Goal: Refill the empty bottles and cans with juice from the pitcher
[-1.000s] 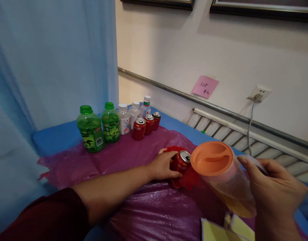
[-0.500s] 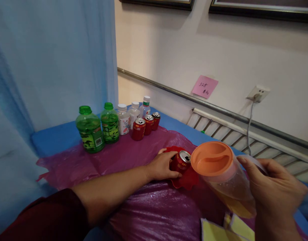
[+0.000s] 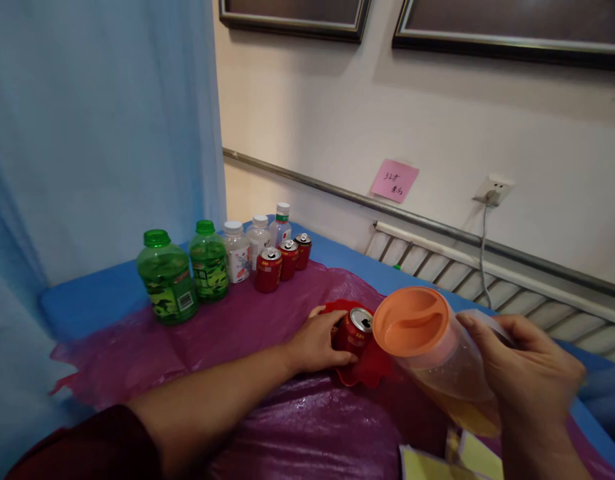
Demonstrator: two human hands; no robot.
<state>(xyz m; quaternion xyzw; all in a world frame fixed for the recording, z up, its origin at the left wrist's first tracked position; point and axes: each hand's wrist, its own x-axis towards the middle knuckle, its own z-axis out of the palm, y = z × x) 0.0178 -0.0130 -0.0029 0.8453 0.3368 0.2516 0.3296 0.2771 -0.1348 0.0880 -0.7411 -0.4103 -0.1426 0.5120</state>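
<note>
My left hand (image 3: 320, 340) is wrapped round a red drink can (image 3: 351, 337), opened at its top and leaning slightly to the right. Beneath the can lies a red funnel or scalloped dish (image 3: 360, 375); its exact kind is partly hidden. My right hand (image 3: 532, 363) grips the handle of a clear plastic pitcher (image 3: 452, 373) with an orange lid (image 3: 411, 321). The pitcher tilts left, its lid edge right beside the can's top. Yellowish liquid shows low inside it. I cannot tell whether any liquid is flowing.
At the back left stand two green bottles (image 3: 167, 283), several clear white-capped bottles (image 3: 238, 253) and three red cans (image 3: 268, 272). Purple plastic sheeting (image 3: 227, 340) covers part of the blue table (image 3: 95, 283). Yellow cloths (image 3: 427, 463) lie at the front. A radiator (image 3: 437, 267) lines the wall.
The camera view has shifted a little, moving the scene left and down. Both hands keep their hold, and the pitcher and can stay close together.
</note>
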